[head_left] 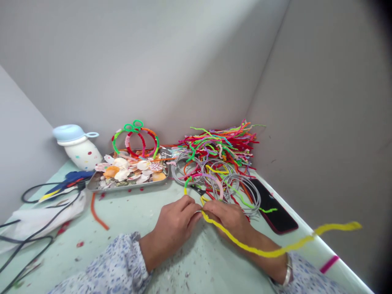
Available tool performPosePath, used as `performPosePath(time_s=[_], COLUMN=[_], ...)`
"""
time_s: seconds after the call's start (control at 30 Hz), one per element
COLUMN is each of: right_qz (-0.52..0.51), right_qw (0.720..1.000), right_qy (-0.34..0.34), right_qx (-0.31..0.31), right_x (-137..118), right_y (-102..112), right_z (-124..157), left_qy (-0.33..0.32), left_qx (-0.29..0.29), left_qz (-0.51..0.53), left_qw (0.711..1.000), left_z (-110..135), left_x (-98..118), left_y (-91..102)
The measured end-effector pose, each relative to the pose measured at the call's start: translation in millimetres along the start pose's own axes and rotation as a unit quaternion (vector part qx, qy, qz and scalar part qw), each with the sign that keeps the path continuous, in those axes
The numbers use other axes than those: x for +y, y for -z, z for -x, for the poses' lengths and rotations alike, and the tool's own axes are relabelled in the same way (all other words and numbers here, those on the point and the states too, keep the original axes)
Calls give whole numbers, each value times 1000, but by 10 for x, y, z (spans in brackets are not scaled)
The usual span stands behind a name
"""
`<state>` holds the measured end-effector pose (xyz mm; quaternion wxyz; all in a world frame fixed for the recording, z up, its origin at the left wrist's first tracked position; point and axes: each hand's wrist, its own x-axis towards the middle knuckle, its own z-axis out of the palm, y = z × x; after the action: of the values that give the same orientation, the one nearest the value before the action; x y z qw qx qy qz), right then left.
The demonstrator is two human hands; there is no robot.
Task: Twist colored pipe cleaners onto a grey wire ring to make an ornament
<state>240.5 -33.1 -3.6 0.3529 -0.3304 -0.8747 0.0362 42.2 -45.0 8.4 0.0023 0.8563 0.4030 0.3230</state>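
Observation:
My left hand [176, 224] and my right hand [229, 218] meet at the middle of the pale green table [128, 212], fingers pinched together on a long yellow pipe cleaner [269, 251]. The pipe cleaner trails right over my right wrist and out past the table edge. Its short end curls up at my fingertips near a grey wire ring [245, 194]. Just beyond my hands lie several grey wire rings with coloured pipe cleaners threaded among them.
A heap of coloured pipe cleaners [220, 143] fills the back corner. A metal tray of seashells [130, 171] holds wrapped rings [134, 141]. A blue-lidded jar [78, 147], a glue gun [65, 181] with cables, a white bag [36, 220], an orange pipe cleaner [96, 212] and a black phone [275, 208] lie around.

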Motion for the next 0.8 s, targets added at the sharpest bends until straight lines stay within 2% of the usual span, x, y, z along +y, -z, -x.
performPosePath(time_s=[0.27,0.57,0.8], right_qz=[32,30,10], right_qw=[999,998,1000], right_qy=[11,-14,-27], right_qx=[-13,-45,13], right_x=[3,-28,-29], right_y=[-26,-38,-48], right_z=[12,29,22], left_qy=[62,189,219], left_qx=[-33,-58,-46], left_qz=[51,179,237], left_qw=[996,964,945], left_z=[10,-85,-101], left_x=[40,138,98], left_y=[-16,27,16])
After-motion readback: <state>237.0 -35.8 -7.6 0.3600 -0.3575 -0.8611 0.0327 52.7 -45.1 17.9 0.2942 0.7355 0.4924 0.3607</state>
